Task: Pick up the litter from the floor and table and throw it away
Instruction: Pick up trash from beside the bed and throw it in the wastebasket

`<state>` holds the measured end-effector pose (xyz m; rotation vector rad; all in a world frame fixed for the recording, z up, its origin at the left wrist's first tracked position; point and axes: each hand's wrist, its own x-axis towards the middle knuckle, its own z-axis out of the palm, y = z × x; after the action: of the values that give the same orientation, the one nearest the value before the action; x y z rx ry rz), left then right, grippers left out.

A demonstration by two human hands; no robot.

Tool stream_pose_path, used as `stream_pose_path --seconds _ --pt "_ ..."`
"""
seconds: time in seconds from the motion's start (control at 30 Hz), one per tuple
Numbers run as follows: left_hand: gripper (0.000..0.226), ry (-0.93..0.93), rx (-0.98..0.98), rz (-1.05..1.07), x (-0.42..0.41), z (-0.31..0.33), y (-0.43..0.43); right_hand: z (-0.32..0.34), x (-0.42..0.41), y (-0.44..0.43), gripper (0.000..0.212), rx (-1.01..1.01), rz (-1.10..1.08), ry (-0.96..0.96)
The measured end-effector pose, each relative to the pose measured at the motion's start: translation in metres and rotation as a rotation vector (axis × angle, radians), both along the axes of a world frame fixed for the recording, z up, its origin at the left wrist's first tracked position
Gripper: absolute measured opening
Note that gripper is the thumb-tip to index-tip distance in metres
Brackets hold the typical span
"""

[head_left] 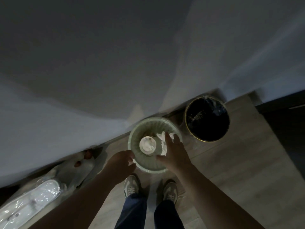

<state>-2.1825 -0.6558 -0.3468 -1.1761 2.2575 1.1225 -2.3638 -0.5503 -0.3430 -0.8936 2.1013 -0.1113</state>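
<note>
In the head view, crumpled white paper litter [162, 138] and an upright white lidded cup [147, 145] are seen inside the pale green, bag-lined round waste bin [143, 123]. They lie just beneath and left of the right hand [175, 151], whose fingers are spread and released. The left hand [122, 162] is curled at the bin's near-left rim; whether anything is grasped cannot be told.

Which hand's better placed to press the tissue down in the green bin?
Right. The right hand hovers open directly over the tissue in the bin; the left hand grips the rim.
</note>
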Motion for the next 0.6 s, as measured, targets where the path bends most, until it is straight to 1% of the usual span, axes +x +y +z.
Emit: stream_pose_path --seconds 0.13,0.23,0.33,0.43,0.53,0.6 --pt "0.028 -0.025 -0.039 -0.067 -0.002 0.009 -0.005 0.010 0.004 0.003 0.067 0.015 0.152 0.099" --pt "0.030 -0.023 -0.060 -0.081 -0.003 0.021 -0.006 0.022 0.006 0.010 0.052 0.030 0.192 0.120" --pt "0.033 -0.020 -0.126 -0.148 -0.002 0.040 -0.008 0.040 0.006 0.014 0.048 0.030 0.230 0.148" --pt "0.035 -0.021 -0.193 -0.215 0.000 0.073 -0.010 0.069 0.006 0.016 0.047 0.030 0.285 0.175" --pt "0.029 0.093 -0.264 -0.211 0.002 0.106 -0.013 0.107 0.003 0.014 0.044 0.007 0.329 0.202" --pt "0.032 0.051 -0.266 -0.213 -0.004 0.141 -0.013 0.135 -0.002 0.012 0.043 -0.032 0.341 0.218"
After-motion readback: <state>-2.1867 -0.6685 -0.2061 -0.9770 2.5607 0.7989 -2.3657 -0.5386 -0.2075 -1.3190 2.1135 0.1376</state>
